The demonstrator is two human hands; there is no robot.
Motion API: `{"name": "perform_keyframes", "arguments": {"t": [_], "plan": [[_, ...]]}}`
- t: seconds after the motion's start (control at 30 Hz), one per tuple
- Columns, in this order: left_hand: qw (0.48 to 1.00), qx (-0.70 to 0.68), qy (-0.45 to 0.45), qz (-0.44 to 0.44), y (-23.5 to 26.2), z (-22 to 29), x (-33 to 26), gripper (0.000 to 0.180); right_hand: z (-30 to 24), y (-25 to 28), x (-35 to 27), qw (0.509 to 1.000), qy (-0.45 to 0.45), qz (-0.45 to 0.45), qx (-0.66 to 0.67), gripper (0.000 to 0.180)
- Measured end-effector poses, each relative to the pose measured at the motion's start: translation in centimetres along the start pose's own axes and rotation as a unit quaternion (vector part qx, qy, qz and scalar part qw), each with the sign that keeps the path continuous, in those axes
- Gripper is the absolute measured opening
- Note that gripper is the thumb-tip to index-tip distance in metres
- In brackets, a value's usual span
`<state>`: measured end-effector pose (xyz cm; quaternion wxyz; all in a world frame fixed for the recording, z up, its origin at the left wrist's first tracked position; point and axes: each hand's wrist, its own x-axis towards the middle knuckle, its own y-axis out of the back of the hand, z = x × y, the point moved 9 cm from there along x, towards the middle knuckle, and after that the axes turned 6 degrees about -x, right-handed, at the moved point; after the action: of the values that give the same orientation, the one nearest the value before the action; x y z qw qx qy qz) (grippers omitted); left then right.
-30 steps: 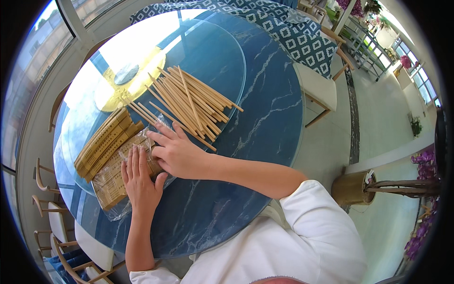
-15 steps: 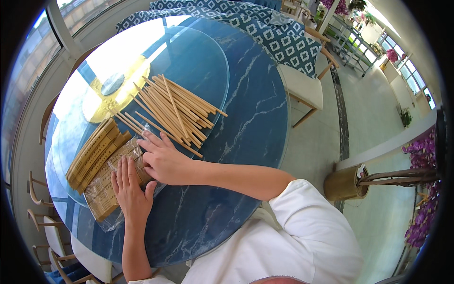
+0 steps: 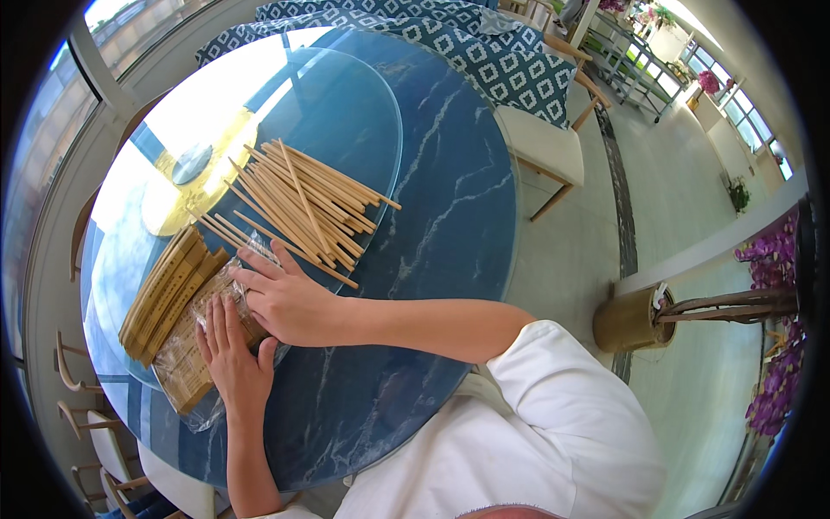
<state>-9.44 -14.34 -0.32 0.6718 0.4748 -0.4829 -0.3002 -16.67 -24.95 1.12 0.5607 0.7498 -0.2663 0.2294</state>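
Readable text: none that you can read with certainty | Stack of brown paper strips (image 3: 169,294): you see rows of small dark print, too small for reading | Clear-wrapped brown pack (image 3: 184,365): you see similar print, also not readable

We see a round blue marble-patterned table (image 3: 467,199) with pale veins, and on it a clear glass turntable (image 3: 367,112) with a gold ring (image 3: 164,212) showing toward its left. At the far edge we have a teal-and-white diamond-patterned cloth (image 3: 510,69), and to its right a wooden chair (image 3: 540,143) with a cream seat. On our near left, more pale-seated wooden chairs (image 3: 108,450) stand below a window (image 3: 43,164). To our right, a dark strip (image 3: 618,182) crosses the pale floor (image 3: 571,259), just beside a gold planter (image 3: 624,322) holding brown stems; purple blossoms (image 3: 778,381) hang at the right edge. Far right, we make out a metal trolley (image 3: 627,69), pink flowers (image 3: 708,82) and a small green plant (image 3: 738,195).
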Motion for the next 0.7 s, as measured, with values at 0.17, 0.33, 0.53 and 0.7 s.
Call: {"name": "perform_keyframes", "arguments": {"t": [0.17,0.33,0.53,0.7], "plan": [[1.000,0.012,-0.003,-0.008,0.1,0.2,0.0,0.076,1.7,2.3,0.5,0.999,-0.044,0.020,0.013,0.019],[0.998,-0.047,-0.028,0.008,1.0,1.8,2.3,0.065,5.9,6.1,1.5,0.977,-0.132,0.103,0.136,0.014],[0.983,-0.177,-0.045,0.028,1.3,5.1,8.2,0.044,10.2,10.0,1.1,0.937,-0.194,0.194,0.216,0.017],[0.978,-0.198,-0.040,0.050,2.4,6.4,10.5,0.036,15.1,13.3,-0.1,0.908,-0.281,0.228,0.210,0.026]]}}
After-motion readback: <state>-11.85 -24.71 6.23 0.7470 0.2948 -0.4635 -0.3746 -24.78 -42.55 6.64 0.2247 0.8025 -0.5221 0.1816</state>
